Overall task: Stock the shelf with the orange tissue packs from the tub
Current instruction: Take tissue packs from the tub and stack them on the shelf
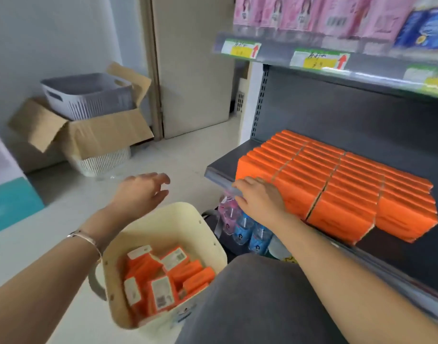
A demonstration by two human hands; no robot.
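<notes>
Fingers (241, 188) of the right hand (260, 198) lie extended and close together, pressed flat on the front left corner of the stocked orange packs (337, 184), pinching nothing. Those packs stand on edge in three tight rows on the grey shelf (221, 167), reaching its front edge. Left hand (141, 192) hovers over the floor just beyond the tub (210, 234), fingers loosely spread, holding nothing; a bracelet (87, 238) sits on its wrist. Loose orange tissue packs (163, 276) lie jumbled in the cream tub, several label side up. Bottles (245, 228) stand below the shelf. Pink packages (299, 13) occupy the tier above. Cardboard box (101, 137), with a grey basket (89, 95) set in it, stands by the wall.
</notes>
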